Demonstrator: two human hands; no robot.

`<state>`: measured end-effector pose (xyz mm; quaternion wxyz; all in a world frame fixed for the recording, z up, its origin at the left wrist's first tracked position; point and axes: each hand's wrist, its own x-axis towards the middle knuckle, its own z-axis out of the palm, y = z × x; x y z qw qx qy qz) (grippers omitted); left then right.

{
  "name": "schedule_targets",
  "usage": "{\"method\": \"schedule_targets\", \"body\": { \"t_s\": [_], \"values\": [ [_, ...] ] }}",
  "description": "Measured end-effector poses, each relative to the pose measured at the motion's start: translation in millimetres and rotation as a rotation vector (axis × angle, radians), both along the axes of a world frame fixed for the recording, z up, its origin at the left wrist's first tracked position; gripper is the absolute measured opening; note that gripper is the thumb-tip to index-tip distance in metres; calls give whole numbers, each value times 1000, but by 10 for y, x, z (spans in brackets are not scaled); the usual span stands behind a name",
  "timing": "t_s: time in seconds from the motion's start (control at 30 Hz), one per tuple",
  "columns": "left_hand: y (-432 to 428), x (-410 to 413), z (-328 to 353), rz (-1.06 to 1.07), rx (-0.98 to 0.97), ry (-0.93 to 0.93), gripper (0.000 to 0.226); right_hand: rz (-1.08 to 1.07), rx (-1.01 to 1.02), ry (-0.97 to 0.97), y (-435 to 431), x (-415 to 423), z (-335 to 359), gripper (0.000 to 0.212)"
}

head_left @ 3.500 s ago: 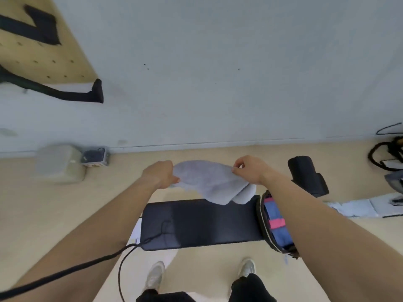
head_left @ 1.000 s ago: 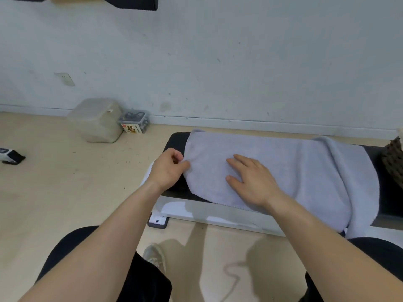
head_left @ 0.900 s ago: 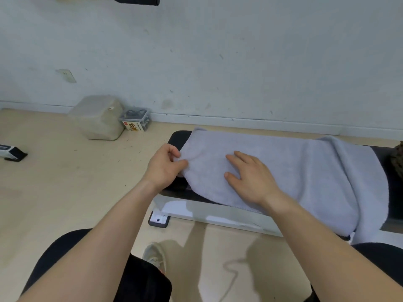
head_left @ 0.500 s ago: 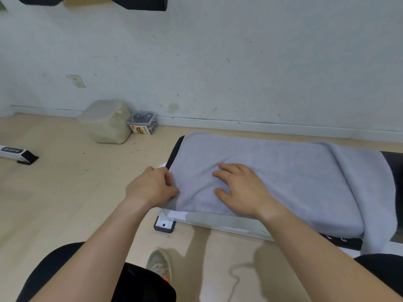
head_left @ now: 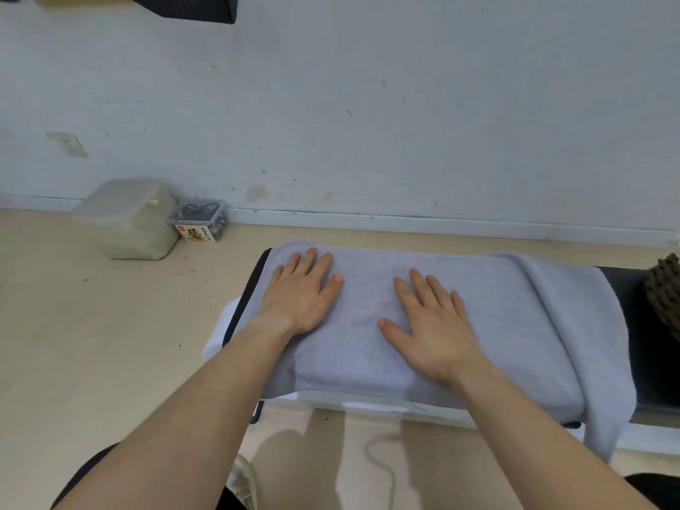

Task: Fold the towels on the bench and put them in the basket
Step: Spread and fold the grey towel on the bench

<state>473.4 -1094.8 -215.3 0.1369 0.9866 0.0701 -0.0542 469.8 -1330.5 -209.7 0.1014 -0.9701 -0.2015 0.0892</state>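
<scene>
Head view: the grey towel lies spread over the counter. The left grip and right grip press flat on it, fingers straight, grasping nothing. The basket peeks in at the right edge, its contents hidden. A clear box on the floor holds dark items.

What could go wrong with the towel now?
The grey towel hangs off the black bench at its right end, so it might slide down or fold crooked. A ridge crosses it there, and the left hand and right hand press only the other part, so that wrinkle may get folded in.
</scene>
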Motion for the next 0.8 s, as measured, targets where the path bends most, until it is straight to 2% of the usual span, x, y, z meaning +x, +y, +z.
{"method": "schedule_targets", "body": {
  "t_s": [0.17,0.33,0.43,0.57,0.8],
  "values": [
    [155,62,-73,77,65,3,67,91,-61,-16,-26,9,-128,95],
    [186,45,-90,105,109,-50,69,146,-25,-21,-48,31,-132,92],
    [25,24,-25,95,110,-120,67,132,-3,2,-107,35,-62,83],
    [-490,-16,62,-43,62,-213,63,31,119,-50,-376,49,118,69],
    [-1577,-33,195,-314,-63,-239,58,-234,253,-113,-1326,-27,364,58]
  ]
}}
